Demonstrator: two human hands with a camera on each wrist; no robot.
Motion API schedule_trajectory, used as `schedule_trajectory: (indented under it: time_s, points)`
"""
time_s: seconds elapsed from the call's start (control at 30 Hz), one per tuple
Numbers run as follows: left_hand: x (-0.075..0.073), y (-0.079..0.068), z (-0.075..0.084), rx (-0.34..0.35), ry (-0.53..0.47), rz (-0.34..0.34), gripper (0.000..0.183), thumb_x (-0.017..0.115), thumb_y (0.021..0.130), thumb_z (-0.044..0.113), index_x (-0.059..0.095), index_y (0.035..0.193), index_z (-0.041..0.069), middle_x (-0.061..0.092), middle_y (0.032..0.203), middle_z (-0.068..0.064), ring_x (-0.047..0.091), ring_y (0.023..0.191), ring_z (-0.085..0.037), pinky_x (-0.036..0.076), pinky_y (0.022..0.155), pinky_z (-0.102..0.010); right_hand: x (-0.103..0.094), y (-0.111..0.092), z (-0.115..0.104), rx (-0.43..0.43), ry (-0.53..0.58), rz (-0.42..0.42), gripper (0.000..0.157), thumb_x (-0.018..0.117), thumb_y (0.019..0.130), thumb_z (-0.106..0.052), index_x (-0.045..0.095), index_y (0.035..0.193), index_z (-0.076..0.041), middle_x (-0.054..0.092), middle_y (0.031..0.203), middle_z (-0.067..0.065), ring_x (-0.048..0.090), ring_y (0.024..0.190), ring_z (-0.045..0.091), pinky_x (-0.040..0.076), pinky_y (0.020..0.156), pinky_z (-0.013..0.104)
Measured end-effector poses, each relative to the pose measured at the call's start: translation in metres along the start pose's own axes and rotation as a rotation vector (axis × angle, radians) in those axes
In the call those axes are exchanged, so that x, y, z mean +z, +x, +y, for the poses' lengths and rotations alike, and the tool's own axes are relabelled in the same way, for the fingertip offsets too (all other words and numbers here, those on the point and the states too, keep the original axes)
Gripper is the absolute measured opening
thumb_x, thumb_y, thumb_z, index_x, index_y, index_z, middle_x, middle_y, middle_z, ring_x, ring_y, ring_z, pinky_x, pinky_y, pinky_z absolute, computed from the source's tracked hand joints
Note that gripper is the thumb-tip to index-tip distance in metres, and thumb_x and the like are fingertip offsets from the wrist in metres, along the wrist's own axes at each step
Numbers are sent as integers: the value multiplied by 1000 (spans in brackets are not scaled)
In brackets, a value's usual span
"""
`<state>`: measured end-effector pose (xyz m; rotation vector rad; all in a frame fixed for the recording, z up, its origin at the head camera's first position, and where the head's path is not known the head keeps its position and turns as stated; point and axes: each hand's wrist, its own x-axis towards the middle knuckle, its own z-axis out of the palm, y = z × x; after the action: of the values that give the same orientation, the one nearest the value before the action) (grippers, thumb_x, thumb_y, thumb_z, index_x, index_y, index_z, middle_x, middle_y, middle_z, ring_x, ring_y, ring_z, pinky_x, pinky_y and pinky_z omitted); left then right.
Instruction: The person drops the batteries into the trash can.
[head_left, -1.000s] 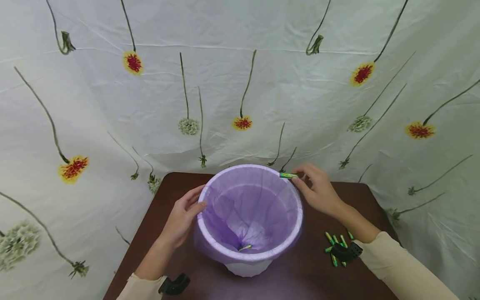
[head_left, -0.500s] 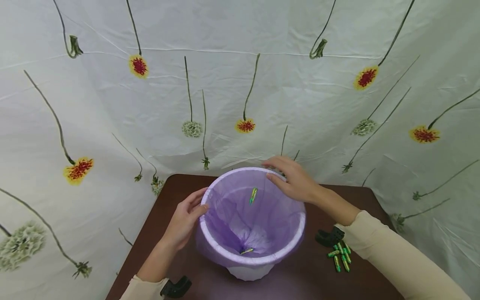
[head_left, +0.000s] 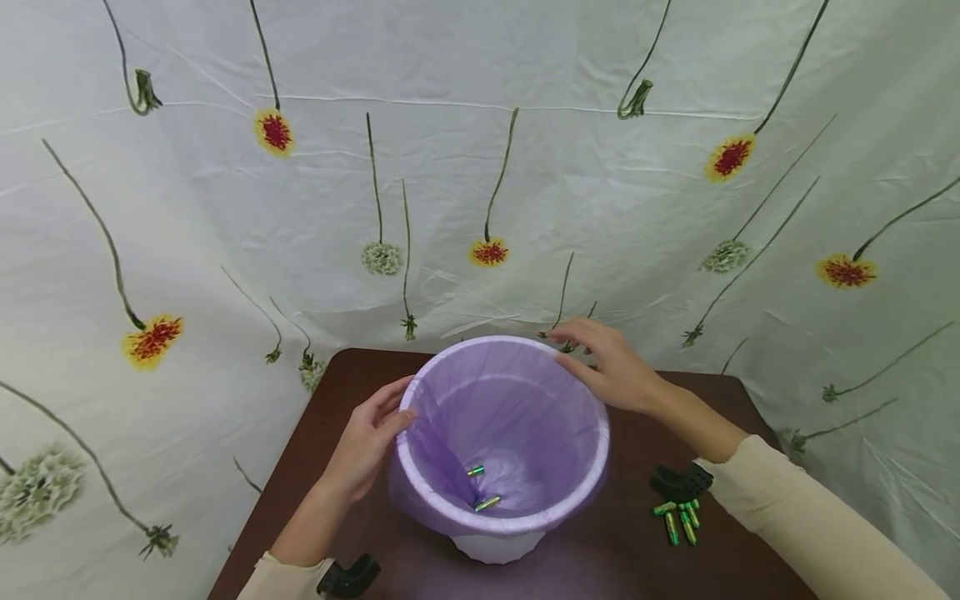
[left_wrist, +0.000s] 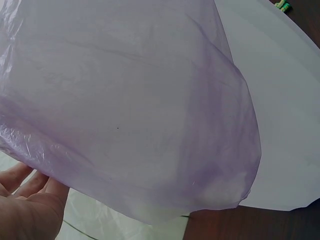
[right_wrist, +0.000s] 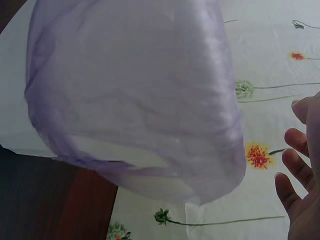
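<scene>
A white wastebasket point(head_left: 498, 547), lined with a thin purple bag point(head_left: 540, 450), stands on the table. My left hand point(head_left: 367, 442) grips its left rim, thumb over the edge and fingers on the outside; the left wrist view shows those fingers point(left_wrist: 35, 182) against the bag. By the right rear rim is my right hand point(head_left: 611, 375), holding nothing. In the right wrist view its fingers point(right_wrist: 295, 165) are spread and loosely bent. Down in the bag lie one green-and-yellow battery point(head_left: 476, 471) and another battery point(head_left: 487, 503) nearer the front.
Several more green-and-yellow batteries point(head_left: 679, 521) lie in a loose pile right of the wastebasket, partly under my right wrist's black camera mount point(head_left: 681, 482). The dark brown table point(head_left: 592, 550) meets a pale flower-printed cloth point(head_left: 450, 192) behind.
My right hand has let go of a battery, which fell into the wastebasket. The hand went left over the rim, then drew slightly back right. My left hand keeps its grip.
</scene>
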<state>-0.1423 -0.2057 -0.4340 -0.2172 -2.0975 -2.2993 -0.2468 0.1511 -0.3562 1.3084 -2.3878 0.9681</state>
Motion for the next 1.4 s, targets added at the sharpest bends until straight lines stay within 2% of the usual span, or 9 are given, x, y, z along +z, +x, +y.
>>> schedule_trajectory:
  time_s: [0.13, 0.43, 0.7, 0.97, 1.23, 1.4]
  points:
    - [0, -1, 0, -3, 3, 1, 53, 61, 101, -1, 43, 150, -7, 49, 149, -28, 61, 123, -19, 52, 97, -29, -6, -11, 0, 46, -11, -5, 33, 69, 99, -9, 66, 132, -7, 67, 123, 5, 62, 102, 21, 55, 78, 41]
    - [1, -1, 0, 0, -10, 2, 53, 60, 101, -1, 43, 150, -7, 48, 149, -28, 61, 123, -20, 52, 97, -30, -17, -33, 4, 114, -14, 2, 31, 69, 98, -6, 67, 129, -7, 67, 122, 5, 63, 101, 25, 56, 78, 41]
    - [-1, -3, -1, 3, -7, 9, 53, 60, 101, -1, 43, 151, -7, 48, 149, -29, 61, 123, -19, 52, 96, -28, -28, -56, 12, 163, -73, 15, 33, 69, 98, -7, 66, 131, -7, 68, 122, 4, 63, 99, 22, 54, 75, 43]
    - [2, 1, -3, 15, -14, 6, 53, 59, 101, -1, 43, 151, -7, 50, 147, -27, 62, 122, -19, 53, 96, -31, -37, -89, 21, 216, -113, 64, 32, 69, 98, -5, 67, 131, -9, 68, 115, -1, 65, 95, 16, 56, 74, 40]
    - [4, 1, -3, 14, -47, -6, 54, 59, 101, -3, 41, 151, -9, 47, 148, -31, 62, 120, -19, 54, 94, -31, -44, -121, 29, 232, -193, 110, 32, 72, 94, -1, 68, 125, -6, 68, 108, 1, 66, 90, 17, 56, 71, 42]
    - [3, 0, -2, 22, -41, -5, 53, 58, 101, -3, 41, 151, -9, 47, 148, -30, 62, 122, -20, 54, 95, -31, -47, -142, 36, 295, -226, 115, 31, 74, 93, -1, 69, 123, -6, 68, 104, -1, 65, 88, 14, 56, 70, 37]
